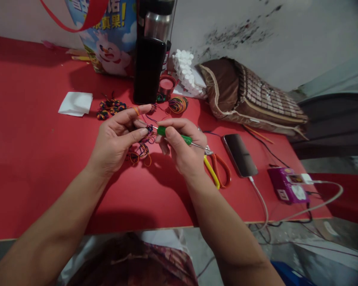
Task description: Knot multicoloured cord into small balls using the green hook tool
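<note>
My left hand pinches a small piece of multicoloured crochet work between thumb and fingers, with yarn looped over the raised index finger. In my right hand is a crochet hook with a green handle, its thin metal tip touching the work. Loose yarn strands hang below onto the red table. Just beyond the hands lie a ball of multicoloured yarn and a cluster of finished-looking crochet pieces. Scissors with yellow and orange handles rest beside my right wrist.
A black phone stands upright before a metal flask and a printed bag. To the right are a charging phone, a purple power box with cables and a brown cushion. White paper lies left.
</note>
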### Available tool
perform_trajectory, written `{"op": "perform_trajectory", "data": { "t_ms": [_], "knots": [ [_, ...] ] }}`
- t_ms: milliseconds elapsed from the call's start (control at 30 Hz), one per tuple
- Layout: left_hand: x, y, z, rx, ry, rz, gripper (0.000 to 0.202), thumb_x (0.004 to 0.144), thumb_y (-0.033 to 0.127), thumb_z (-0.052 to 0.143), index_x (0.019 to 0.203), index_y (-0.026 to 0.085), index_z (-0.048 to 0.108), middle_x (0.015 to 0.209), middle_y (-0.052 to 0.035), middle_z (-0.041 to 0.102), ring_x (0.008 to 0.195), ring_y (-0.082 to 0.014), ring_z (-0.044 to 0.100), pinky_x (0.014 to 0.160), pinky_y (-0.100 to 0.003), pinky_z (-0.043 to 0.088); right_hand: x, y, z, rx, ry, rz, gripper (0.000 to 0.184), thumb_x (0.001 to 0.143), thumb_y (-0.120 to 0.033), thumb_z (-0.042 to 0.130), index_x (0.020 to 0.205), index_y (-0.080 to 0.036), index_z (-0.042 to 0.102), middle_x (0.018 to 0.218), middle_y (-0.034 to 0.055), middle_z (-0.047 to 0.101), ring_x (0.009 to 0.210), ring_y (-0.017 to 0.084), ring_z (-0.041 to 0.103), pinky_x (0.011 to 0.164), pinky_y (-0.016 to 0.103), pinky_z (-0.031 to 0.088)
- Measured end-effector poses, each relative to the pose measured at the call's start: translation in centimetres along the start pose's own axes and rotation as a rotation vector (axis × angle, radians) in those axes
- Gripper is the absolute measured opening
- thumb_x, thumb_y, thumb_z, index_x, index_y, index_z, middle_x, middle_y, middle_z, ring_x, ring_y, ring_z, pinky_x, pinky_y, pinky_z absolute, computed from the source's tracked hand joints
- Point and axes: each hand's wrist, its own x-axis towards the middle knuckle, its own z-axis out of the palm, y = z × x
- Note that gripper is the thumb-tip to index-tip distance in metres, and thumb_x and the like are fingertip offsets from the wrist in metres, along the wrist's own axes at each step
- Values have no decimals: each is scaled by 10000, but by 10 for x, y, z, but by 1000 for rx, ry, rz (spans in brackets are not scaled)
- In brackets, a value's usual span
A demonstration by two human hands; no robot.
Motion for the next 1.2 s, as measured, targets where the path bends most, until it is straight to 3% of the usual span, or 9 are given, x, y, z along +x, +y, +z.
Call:
{"op": "perform_trajectory", "data": {
  "t_ms": [133,267,367,433,533,600,867,1000,1200],
  "knots": [
    [-2,-6,7,-21,57,24,380,761,80,958,1069,289,881,837,30,761,816,-141,751,785,-257,649,3,7,10,184,38,81,314,927,-561,846,1053,-286,761,746,-42,713,552,102,581,534,256,538],
    [-4,-10,10,-66,80,13,425,785,55,923,1122,306,863,837,44,780,845,-153,795,831,-281,654,1,11,12,167,55,108,372,921,-609,831,1092,-290,744,759,-41,698,579,114,576,579,278,558],
    [-3,-9,9,-60,88,2,444,762,51,932,1125,297,859,797,53,762,789,-135,770,795,-265,643,-2,8,10,-32,48,0,302,995,-566,766,1148,-305,766,883,-8,751,688,137,651,665,306,587],
    [-3,-7,8,-64,75,-17,440,744,57,943,1105,298,865,773,61,750,727,-116,721,731,-247,629,-2,4,7,-185,22,-121,231,1041,-502,722,1153,-312,793,999,18,774,852,172,713,826,364,626],
    [-3,-5,8,-91,46,-40,441,721,67,967,1083,301,875,760,68,746,700,-103,682,668,-228,607,-2,2,4,-345,-7,-276,188,1035,-430,730,1132,-302,828,1129,55,781,1116,239,720,1050,462,602],
    [-3,-6,8,-105,38,-29,454,717,73,978,1102,291,881,763,59,748,714,-105,691,676,-226,611,-1,3,3,-372,-13,-299,166,1015,-402,759,1131,-314,838,1155,60,793,1183,265,711,1108,495,585],
    [-4,-10,8,-34,3,-74,507,718,95,973,1170,305,881,766,42,741,732,-116,682,740,-240,600,-5,-4,6,-276,19,-197,120,1004,-292,778,1045,-373,855,1067,9,843,1037,233,785,1011,439,660],
    [-1,-11,6,12,77,-80,103,856,307,918,952,271,907,853,-27,803,769,-170,706,683,-285,571,-1,0,2,-182,82,-121,48,962,-366,832,1004,-346,844,1011,-6,840,955,201,793,934,379,680],
    [6,-8,-5,-45,113,-165,114,863,293,858,802,200,879,843,-70,808,687,-149,660,597,-257,512,5,10,-5,19,150,-33,224,858,-480,922,986,-312,849,960,-8,834,896,164,780,858,309,661]
  ]
}}
